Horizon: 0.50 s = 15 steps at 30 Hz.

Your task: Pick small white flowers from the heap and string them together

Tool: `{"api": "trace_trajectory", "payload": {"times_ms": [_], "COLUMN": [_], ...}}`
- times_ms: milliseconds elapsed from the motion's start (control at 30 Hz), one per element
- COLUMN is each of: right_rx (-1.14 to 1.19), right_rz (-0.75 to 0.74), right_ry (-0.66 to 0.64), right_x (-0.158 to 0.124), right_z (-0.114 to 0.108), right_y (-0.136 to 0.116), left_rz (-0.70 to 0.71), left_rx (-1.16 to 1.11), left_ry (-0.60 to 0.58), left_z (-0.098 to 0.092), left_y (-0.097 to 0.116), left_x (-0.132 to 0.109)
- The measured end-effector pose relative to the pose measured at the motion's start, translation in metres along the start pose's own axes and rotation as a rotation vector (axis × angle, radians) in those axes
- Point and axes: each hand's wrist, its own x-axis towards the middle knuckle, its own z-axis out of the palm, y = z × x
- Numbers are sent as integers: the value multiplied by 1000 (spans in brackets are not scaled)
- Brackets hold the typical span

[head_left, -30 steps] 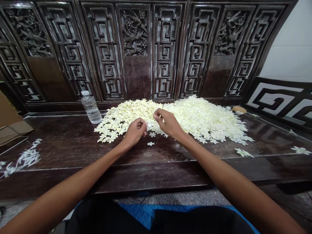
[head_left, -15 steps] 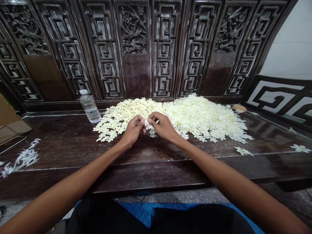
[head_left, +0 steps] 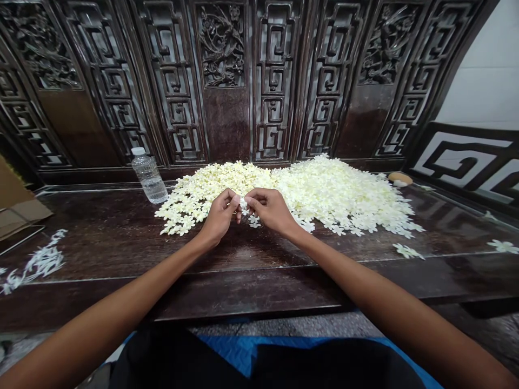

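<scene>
Pinching a small cream-white blossom [head_left: 244, 206], the narrowly closed fingers [head_left: 235, 200] of the left hand [head_left: 221, 217] and the right hand [head_left: 270, 209] held it between them, just above the near edge of a broad heap of cream-white blossoms [head_left: 324, 197]. The heap lay on a dark polished wooden bench [head_left: 101, 237]. A clear plastic water bottle [head_left: 149, 178] stood upright on the bench, just beside the heap's left end, in front of a carved dark wooden panel [head_left: 227, 121]. A few loose cream-white blossoms [head_left: 407, 251] lay apart from the heap, towards the right.
</scene>
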Motion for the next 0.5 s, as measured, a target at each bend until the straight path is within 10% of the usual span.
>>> {"api": "trace_trajectory", "payload": {"times_ms": [500], "right_rx": [10], "right_rz": [73], "right_ry": [11], "right_x": [-1], "right_z": [1], "right_y": [-5], "left_rz": [79], "left_rx": [157], "left_ry": [-4], "left_z": [-2], "left_y": [-1], "left_x": [1]}}
